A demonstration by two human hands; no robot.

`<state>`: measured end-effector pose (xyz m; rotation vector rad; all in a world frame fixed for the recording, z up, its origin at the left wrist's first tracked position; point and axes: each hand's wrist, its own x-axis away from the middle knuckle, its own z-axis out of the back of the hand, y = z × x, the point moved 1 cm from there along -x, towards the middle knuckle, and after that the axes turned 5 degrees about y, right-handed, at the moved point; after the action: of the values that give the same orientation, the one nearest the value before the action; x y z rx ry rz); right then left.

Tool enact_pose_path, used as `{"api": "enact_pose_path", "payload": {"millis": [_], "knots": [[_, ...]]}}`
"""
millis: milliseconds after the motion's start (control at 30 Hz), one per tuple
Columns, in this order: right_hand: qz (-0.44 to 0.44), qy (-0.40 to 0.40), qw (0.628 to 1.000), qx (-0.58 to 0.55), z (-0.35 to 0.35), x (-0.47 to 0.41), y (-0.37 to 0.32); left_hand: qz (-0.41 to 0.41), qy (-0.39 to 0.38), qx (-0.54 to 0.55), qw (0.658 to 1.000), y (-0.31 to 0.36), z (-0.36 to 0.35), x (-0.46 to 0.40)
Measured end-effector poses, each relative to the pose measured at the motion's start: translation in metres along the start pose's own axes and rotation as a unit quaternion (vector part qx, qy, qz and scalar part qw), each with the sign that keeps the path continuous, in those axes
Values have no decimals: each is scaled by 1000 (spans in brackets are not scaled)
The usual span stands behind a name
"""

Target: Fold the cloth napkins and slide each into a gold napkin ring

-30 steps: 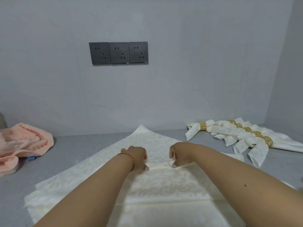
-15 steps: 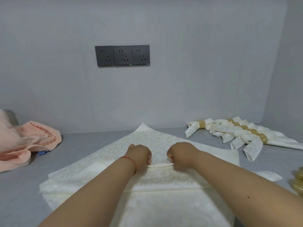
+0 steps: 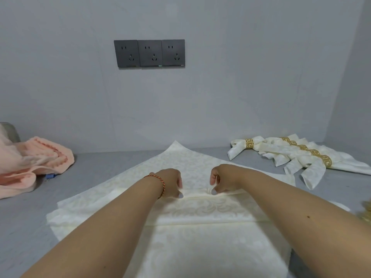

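A cream patterned cloth napkin lies spread on the grey table, one corner pointing at the wall, pleated folds stacked toward me. My left hand, with a red cord bracelet on the wrist, pinches the raised fold at its middle. My right hand pinches the same fold a little to the right. At the back right lie several finished napkins, each inside a gold napkin ring. Loose gold rings peek in at the right edge.
A crumpled peach towel sits at the left, with a small blue thing beside it. Three dark wall sockets are on the grey wall behind. A side wall closes the right.
Both hands have shifted slightly along the fold and still pinch it; the pleat between them now lies flatter. The view has moved a little.
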<state>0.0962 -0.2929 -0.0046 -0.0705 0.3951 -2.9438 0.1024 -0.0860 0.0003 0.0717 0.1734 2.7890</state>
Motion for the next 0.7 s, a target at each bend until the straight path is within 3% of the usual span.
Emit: {"api": "enact_pose_path", "payload": {"millis": [167,400,600,700], "knots": [[24,15,998,57,0,8,-10,4,5,-4,1000,1,3,4],[101,135,973,157,-8,30,-23,-62,87,4,994,4,-3,26],[140,121,966,181,-4,48,-28,-89,41,-70,993,5,1,34],[125,90,974,167,-3,54,-28,-99,26,-54,993,0,-1,41]]}}
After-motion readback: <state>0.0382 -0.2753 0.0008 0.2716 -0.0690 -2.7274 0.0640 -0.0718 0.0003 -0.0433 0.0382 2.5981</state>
